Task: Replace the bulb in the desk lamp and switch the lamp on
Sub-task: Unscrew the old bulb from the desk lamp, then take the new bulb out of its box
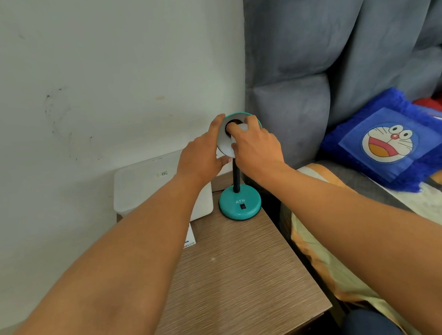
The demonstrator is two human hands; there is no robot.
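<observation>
A small teal desk lamp stands at the back of a wooden bedside table, with a round teal base [240,205] marked ATN, a black rocker switch [242,206] and a black flexible neck [237,178]. Its shade [223,143] faces me, white inside with a dark socket in the middle. My left hand [203,155] grips the shade's left rim. My right hand [256,148] is closed around a white bulb [243,127] held right in front of the socket. Most of the bulb is hidden by my fingers.
A white lidded plastic box [147,183] stands left of the lamp against the wall. A small white card [190,239] lies by it on the table [237,285]. To the right is a bed with a blue cartoon cushion [392,140] and a grey padded headboard [337,52].
</observation>
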